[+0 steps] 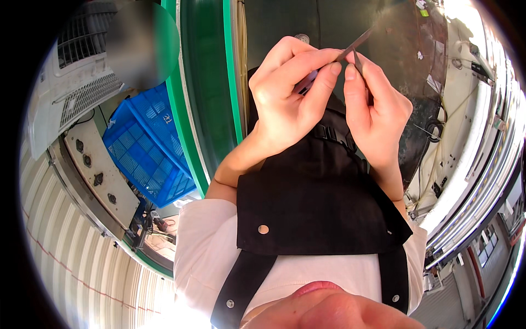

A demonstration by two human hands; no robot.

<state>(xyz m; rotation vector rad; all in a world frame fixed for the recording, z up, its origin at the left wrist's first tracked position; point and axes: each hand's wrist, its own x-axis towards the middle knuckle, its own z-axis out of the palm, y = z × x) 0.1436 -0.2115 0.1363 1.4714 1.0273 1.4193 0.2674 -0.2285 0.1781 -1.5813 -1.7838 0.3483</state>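
Note:
Both hands are raised close together above a black apron [312, 203]. My left hand [287, 96] pinches a thin grey metal tool [359, 39], like tweezers, between thumb and forefinger; its tip points up and to the right. A small greyish piece [307, 82] shows under the left fingers, too hidden to identify. My right hand [378, 107] touches the same tool from the right, its thumb and forefinger closed on a thin dark prong [358, 61].
A dark belt with a green edge [189, 93] runs behind the hands. A blue plastic crate [145, 145] sits at the left, beside a beige panel with knobs [98, 175] and a white vented machine [76, 82]. White cables [438, 164] lie at the right.

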